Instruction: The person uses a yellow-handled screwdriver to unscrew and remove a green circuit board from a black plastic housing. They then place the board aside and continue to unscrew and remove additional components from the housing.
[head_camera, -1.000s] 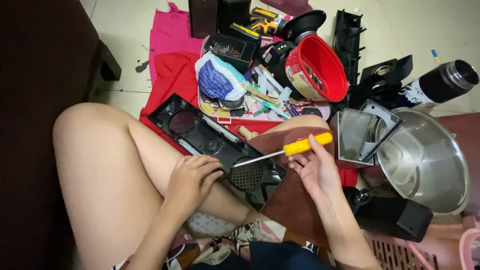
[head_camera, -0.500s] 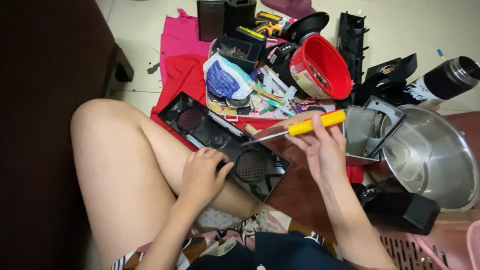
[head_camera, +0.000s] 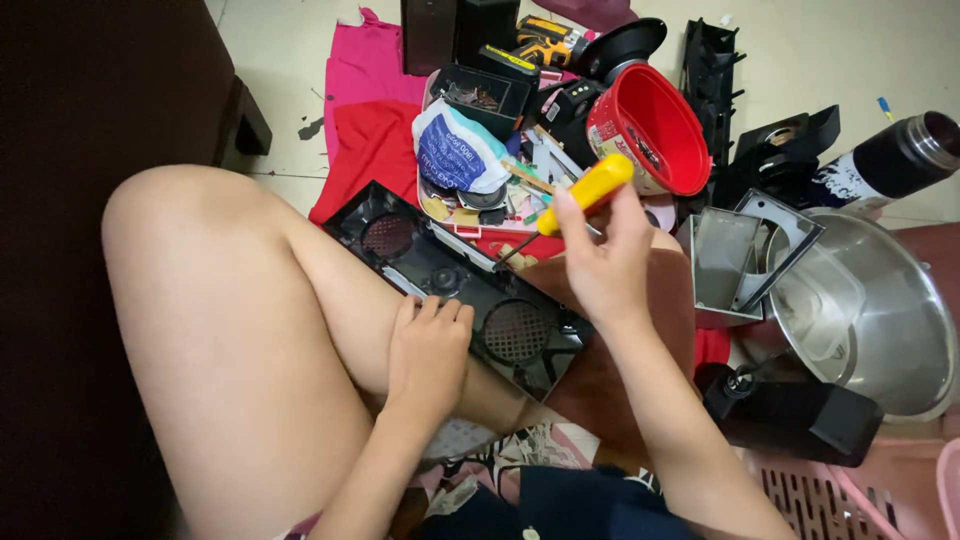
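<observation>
I see the left hand (head_camera: 428, 350) pressing flat, fingers together, on the black speaker-grille panel (head_camera: 470, 300) propped across the knee to steady it, while the right hand (head_camera: 600, 262), fingers wrapped around the yellow-handled screwdriver (head_camera: 570, 200), angles its tip down toward that panel.

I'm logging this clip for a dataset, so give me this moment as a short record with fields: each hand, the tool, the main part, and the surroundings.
left hand: rests flat on the black plastic panel, steadying it
right hand: grips the yellow-handled screwdriver
screwdriver: tilted, tip down toward the panel's upper edge
panel: long, with two round mesh grilles, lying across the person's leg
nearby: red bucket, steel bowl, dark flask, red cloth
</observation>
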